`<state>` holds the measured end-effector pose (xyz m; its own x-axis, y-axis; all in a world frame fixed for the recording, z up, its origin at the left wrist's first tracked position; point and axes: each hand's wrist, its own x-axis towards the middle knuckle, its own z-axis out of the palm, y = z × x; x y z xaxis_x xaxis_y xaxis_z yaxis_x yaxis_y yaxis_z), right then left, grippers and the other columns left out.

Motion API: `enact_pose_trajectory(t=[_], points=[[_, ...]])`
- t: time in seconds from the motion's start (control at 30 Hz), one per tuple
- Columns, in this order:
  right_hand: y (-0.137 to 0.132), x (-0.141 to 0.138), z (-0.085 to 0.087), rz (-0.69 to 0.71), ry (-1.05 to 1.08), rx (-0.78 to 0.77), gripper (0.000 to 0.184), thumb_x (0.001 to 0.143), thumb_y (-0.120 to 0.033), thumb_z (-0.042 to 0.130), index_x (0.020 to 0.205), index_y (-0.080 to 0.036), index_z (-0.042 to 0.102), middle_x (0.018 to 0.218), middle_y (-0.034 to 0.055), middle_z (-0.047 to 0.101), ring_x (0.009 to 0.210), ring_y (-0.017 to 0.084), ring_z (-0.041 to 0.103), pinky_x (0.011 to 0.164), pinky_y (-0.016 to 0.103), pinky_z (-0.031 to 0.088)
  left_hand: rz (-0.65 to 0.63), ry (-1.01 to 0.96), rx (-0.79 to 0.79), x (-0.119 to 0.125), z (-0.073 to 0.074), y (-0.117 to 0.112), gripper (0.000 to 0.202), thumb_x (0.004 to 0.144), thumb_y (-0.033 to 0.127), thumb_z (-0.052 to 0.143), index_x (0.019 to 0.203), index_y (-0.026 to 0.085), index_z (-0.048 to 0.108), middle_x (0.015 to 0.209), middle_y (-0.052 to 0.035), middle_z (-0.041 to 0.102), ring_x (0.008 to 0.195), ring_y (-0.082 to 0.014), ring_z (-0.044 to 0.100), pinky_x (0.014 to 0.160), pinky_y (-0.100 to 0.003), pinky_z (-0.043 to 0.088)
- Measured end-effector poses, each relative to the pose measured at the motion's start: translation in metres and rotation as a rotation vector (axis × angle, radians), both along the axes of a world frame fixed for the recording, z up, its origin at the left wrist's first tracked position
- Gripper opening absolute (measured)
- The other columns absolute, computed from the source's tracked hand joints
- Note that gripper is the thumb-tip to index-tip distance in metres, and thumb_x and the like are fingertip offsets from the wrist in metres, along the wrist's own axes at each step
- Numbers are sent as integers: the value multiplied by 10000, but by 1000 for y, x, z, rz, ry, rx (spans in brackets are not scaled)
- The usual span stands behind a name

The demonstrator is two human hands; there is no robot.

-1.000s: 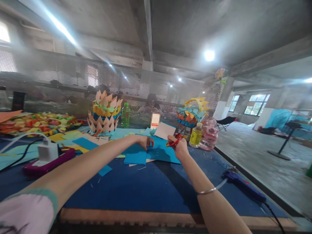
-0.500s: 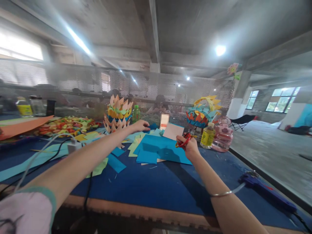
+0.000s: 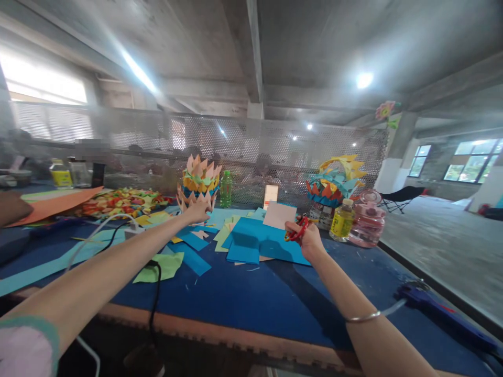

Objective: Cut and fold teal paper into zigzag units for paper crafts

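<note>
My right hand is closed round the red handles of a pair of scissors, beside a pale pink paper sheet and over large blue paper. Stretched forward, my left hand is in front of a tiered paper crown stack in pink, yellow and blue. Its fingers are bent together; whatever they hold, if anything, is hidden. Just below it lie a small pinkish cut piece and blue strips. Green paper rests under my left forearm.
Another paper crown, a yellow-labelled bottle and a pink jug stand at the right. A purple-blue tool with a cord lies near the right edge. Behind are a green bottle and a phone. Another person's hand shows at left.
My left hand has moved left, from a dark blue piece near the phone to the front of the crown stack. My right hand keeps the scissors in place. The view has shifted slightly left.
</note>
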<state>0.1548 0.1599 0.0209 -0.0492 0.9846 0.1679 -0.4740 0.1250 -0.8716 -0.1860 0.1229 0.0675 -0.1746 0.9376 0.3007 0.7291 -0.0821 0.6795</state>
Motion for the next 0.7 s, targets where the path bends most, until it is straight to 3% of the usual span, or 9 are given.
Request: enact_pose_trajectory(t=[0.1, 0.23, 0.3, 0.37, 0.43, 0.53, 0.7], points=[[-5, -5, 0, 13, -18, 26, 632, 357, -219, 884, 843, -211, 481, 509, -88, 587, 401, 125, 561, 387, 230, 461, -77, -108, -50, 40, -15, -3, 250, 509, 299, 839, 664, 176, 686, 859, -116, 737, 1084, -362, 614, 894, -350, 454], [-11, -13, -2, 29, 7, 76, 600, 389, -255, 878, 843, -207, 487, 531, -89, 584, 396, 124, 556, 383, 240, 464, -315, -280, -125, 117, -44, -18, 575, 539, 498, 841, 1006, 186, 716, 1123, -125, 711, 1091, -301, 625, 864, -327, 480], [-14, -17, -3, 32, 32, 91, 598, 395, -259, 874, 844, -208, 483, 529, -94, 578, 389, 125, 552, 391, 252, 476, -397, -574, -49, 148, -54, -24, 668, 517, 560, 852, 1046, 179, 705, 1155, -140, 690, 1133, -300, 588, 899, -325, 456], [-17, -22, -5, 37, 46, 109, 588, 415, -260, 866, 853, -210, 476, 526, -99, 573, 383, 126, 549, 394, 253, 474, -360, -761, -28, 166, -58, -26, 679, 556, 653, 799, 1031, 178, 700, 1135, -128, 689, 1125, -287, 575, 867, -315, 455], [-22, -27, -8, 36, 47, 130, 573, 444, -261, 861, 862, -211, 471, 523, -103, 565, 394, 123, 551, 404, 245, 467, -278, -917, -33, 173, -59, -24, 702, 563, 684, 778, 1031, 169, 690, 1126, -125, 680, 1068, -263, 589, 786, -294, 465], [-32, -35, -12, 30, 34, 158, 543, 493, -280, 858, 870, -212, 474, 533, -100, 562, 426, 121, 560, 444, 247, 474, -207, -1114, -23, 170, -56, -21, 657, 523, 602, 837, 986, 161, 685, 1044, -108, 691, 933, -217, 627, 685, -260, 471], [-46, -44, -19, 78, -4, 163, 558, 507, -304, 876, 891, -215, 481, 611, -89, 583, 486, 123, 576, 498, 264, 496, -184, -1199, 3, 162, -54, -21, 492, 479, 397, 883, 871, 163, 700, 924, -81, 731, 834, -219, 671, 670, -276, 503]])
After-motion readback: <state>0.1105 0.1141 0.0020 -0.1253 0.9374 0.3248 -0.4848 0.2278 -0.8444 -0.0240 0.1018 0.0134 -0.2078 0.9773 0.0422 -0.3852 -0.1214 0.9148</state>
